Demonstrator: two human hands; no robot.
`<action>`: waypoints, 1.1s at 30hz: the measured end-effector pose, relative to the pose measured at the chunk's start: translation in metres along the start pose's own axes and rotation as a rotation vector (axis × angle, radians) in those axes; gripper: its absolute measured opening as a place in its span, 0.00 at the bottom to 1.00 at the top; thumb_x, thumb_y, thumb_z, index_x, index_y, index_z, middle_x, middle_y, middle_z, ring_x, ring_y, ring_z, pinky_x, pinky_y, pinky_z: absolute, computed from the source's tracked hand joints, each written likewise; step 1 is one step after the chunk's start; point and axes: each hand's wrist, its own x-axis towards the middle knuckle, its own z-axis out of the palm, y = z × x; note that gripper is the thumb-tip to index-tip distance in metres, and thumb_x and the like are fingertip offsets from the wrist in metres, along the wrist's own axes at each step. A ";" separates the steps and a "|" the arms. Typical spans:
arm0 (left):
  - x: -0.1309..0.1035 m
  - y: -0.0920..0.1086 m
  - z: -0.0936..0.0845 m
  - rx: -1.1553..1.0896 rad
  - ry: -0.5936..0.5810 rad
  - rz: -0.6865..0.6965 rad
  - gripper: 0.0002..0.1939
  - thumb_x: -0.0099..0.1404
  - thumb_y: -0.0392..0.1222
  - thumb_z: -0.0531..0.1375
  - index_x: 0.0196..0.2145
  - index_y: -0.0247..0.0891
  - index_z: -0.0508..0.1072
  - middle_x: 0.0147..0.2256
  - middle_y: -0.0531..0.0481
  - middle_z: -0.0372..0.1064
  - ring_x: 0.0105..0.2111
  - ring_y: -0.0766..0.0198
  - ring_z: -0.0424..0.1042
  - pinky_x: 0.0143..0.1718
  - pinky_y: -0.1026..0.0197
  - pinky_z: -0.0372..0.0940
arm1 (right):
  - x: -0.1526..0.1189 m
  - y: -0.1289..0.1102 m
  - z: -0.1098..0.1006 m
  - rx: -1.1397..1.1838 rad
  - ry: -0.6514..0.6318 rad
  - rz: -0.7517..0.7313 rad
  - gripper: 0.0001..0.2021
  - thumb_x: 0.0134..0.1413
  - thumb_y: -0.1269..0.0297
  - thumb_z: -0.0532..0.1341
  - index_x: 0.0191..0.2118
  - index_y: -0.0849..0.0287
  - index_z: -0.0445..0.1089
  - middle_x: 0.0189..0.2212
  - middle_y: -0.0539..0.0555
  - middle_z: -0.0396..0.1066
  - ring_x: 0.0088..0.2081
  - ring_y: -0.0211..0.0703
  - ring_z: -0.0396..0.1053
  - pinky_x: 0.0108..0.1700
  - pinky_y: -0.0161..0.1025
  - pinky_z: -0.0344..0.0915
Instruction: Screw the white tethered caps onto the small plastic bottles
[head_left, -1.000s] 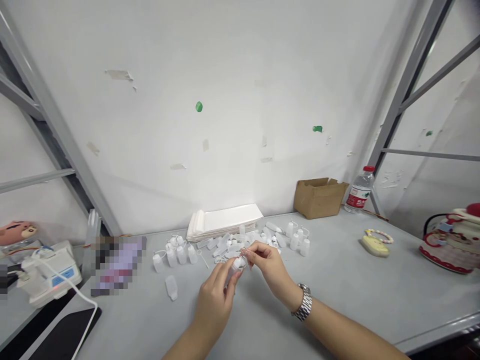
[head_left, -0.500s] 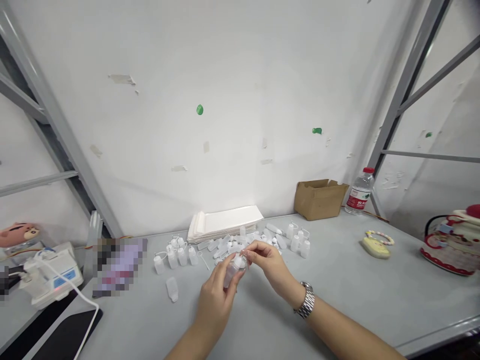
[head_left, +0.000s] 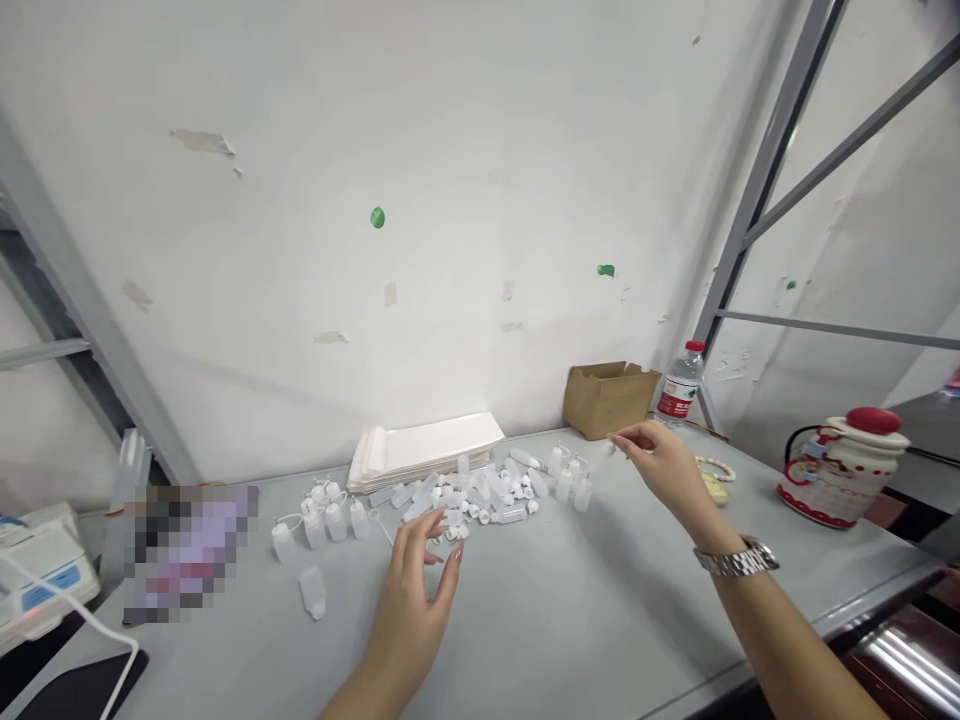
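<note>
My left hand [head_left: 420,590] is open, fingers apart and curved, just in front of a loose pile of small translucent squeeze bottles [head_left: 512,514] and white caps [head_left: 454,533]. Nothing shows in it. Out to the right, my right hand [head_left: 660,468] is raised over the table with thumb and forefinger pinched. A pale, motion-blurred small squeeze bottle [head_left: 602,450] seems to hang from its fingertips; its outline is hardly readable. Below and left of it stand several capped bottles [head_left: 564,487]. Another upright capped group [head_left: 334,521] is at the left, with one uncapped bottle [head_left: 313,593] lying in front.
A stack of white sheets [head_left: 427,447] lies behind the pile. Along the back right are a cardboard box [head_left: 607,402] and a water bottle [head_left: 679,385]. A decorated jug [head_left: 840,470] and a beaded ring [head_left: 716,467] sit farther right; a white cable [head_left: 82,605] runs at left.
My left hand has let go of the small bottle and opened. My right hand has swung away to the right, still pinching. The head view has turned slightly right.
</note>
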 end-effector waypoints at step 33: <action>0.020 -0.031 -0.007 0.122 0.019 -0.138 0.13 0.60 0.40 0.47 0.41 0.40 0.67 0.40 0.46 0.60 0.41 0.58 0.67 0.41 0.52 0.64 | -0.043 -0.085 0.080 -0.378 -0.772 -0.484 0.17 0.43 0.83 0.51 0.37 0.61 0.69 0.35 0.57 0.68 0.38 0.45 0.65 0.36 0.36 0.57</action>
